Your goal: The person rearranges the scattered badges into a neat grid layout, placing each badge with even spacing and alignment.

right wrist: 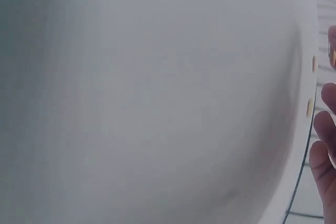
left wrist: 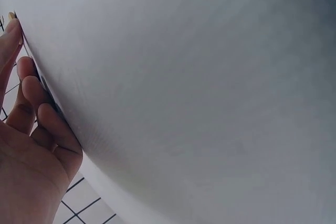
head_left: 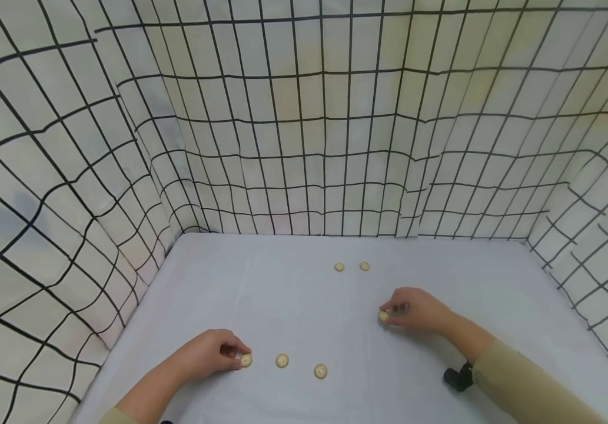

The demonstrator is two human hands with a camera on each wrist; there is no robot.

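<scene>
In the head view several small round cream discs lie on a white table. My left hand [head_left: 209,355] pinches the leftmost disc [head_left: 246,360] between thumb and index finger at the table surface. To its right lie a second disc [head_left: 282,360] and a third disc [head_left: 321,371]. My right hand [head_left: 418,311] holds another disc [head_left: 384,316] by its edges, thumb and finger around it. Left wrist view: the hand [left wrist: 39,124] rests at the table with curled fingers, a bit of disc [left wrist: 11,16] at the fingertips. Right wrist view: only part of the hand [right wrist: 325,129] shows.
Two more discs, one [head_left: 339,267] beside the other [head_left: 364,266], lie near the back of the white table [head_left: 261,294]. A black-lined grid net [head_left: 325,129] over pale cloth surrounds the back and sides. A black wrist mount [head_left: 458,377] hangs by the right sleeve.
</scene>
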